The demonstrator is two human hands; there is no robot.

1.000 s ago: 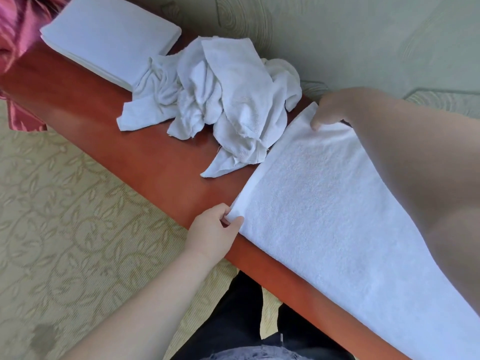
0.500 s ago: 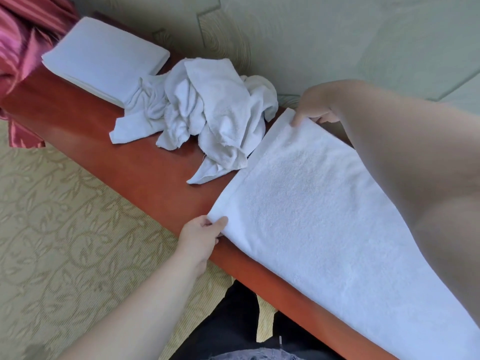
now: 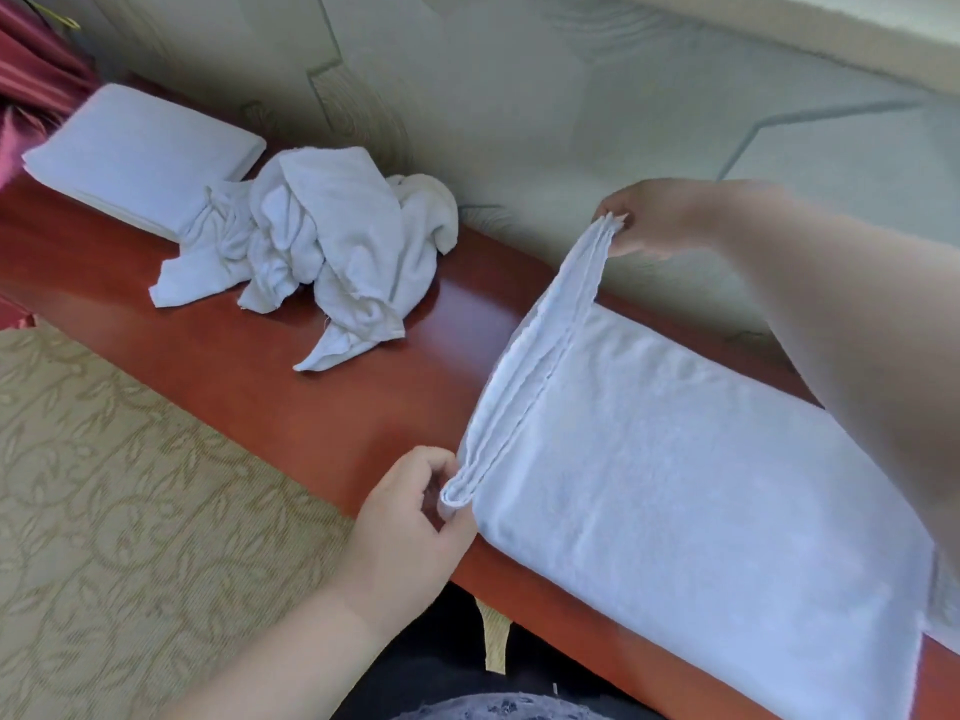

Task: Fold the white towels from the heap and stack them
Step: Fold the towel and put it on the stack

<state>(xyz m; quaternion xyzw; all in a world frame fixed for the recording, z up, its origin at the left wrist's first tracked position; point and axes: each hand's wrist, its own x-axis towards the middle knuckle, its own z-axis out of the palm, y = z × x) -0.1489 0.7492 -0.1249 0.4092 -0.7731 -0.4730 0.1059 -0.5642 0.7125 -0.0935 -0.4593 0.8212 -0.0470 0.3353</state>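
Note:
A white towel (image 3: 675, 475), doubled over, lies along the red-brown wooden table (image 3: 322, 407) at the right. Its left end is lifted off the wood. My left hand (image 3: 410, 522) pinches the near corner of that end at the table's front edge. My right hand (image 3: 654, 220) pinches the far corner and holds it higher, close to the wall. A crumpled heap of white towels (image 3: 322, 241) sits further left on the table. Beyond it, at the far left, lies a flat stack of folded white towels (image 3: 140, 148).
A pale green patterned wall (image 3: 519, 96) runs right behind the table. Beige patterned carpet (image 3: 130, 511) covers the floor at the left. Red cloth (image 3: 36, 70) hangs at the top left corner. My dark clothing (image 3: 467, 667) shows below the table's front edge.
Both hands have raised the towel's left end, which lay flat before; the right hand rose higher. The view has shifted, so heap and stack now appear further left.

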